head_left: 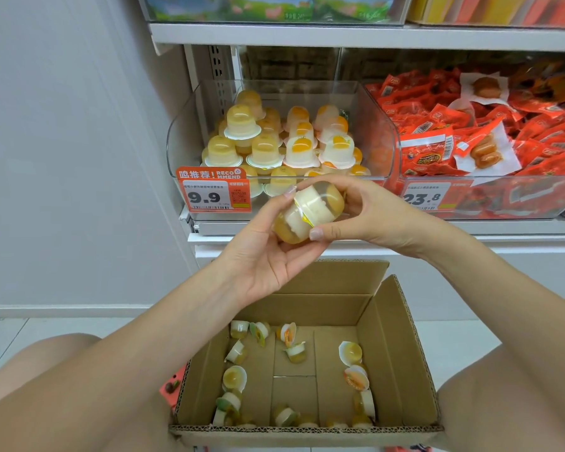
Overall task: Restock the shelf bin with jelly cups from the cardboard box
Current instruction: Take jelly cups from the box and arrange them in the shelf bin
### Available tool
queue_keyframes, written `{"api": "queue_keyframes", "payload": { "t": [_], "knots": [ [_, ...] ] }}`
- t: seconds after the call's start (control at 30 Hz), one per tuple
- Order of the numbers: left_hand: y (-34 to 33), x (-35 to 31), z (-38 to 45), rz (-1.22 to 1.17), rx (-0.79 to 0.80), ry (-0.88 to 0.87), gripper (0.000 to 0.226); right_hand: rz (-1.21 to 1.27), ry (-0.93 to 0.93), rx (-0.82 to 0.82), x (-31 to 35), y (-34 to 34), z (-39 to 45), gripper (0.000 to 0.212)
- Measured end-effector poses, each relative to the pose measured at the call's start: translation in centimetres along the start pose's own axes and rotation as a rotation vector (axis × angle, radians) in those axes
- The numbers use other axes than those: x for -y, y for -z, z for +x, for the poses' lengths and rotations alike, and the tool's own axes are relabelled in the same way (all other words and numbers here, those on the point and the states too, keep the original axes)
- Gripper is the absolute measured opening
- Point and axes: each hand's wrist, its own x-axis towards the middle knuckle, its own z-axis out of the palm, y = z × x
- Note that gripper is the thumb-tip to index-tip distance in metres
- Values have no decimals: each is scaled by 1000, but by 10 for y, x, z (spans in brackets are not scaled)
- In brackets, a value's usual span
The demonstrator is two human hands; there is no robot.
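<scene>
Above the box (395, 340), we hold 2 cups (309, 212) pressed lid to lid, left hand (261, 256) cradling them from below, right hand (356, 213) pinching from the side. Both grips are closed on the cups. Behind them, the bin (180, 138) is partly filled; loose cups lie in the box.

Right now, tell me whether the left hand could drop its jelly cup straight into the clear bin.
Probably yes: the left hand holds jelly cups together with the right hand just before the clear bin, whose top is open.
</scene>
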Motion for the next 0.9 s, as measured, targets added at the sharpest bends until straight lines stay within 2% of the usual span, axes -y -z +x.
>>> {"api": "queue_keyframes", "payload": {
  "t": [0.13, 0.2, 0.3, 0.37, 0.43, 0.53, 0.67, 0.9],
  "knots": [
    [1, -6, 0, 48, 39, 20, 57, 8, 6, -99, -3, -5, 3, 41],
    [2, -11, 2, 274, -7, -24, 50, 36, 13, -186, -5, -8, 7, 36],
    [7, -23, 5, 745, -282, -232, 41, 114, 14, -414, -6, -4, 23, 32],
    [15, -36, 11, 997, -440, -416, 28, 77, 12, -552, -4, 10, 40, 40],
    [26, -52, 19, 1333, -520, -576, 13, -23, 14, -627, 1, 26, 65, 59],
    [39, -70, 29, 1567, -572, -665, 7, -166, 40, -692, 7, 44, 110, 67],
    [46, -77, 31, 1694, -541, -700, 8, -443, 50, -677, 12, 59, 170, 71],
    [56, -81, 38, 1962, -549, -847, 18, -818, -18, -395, 15, 73, 224, 75]
  ]
}}
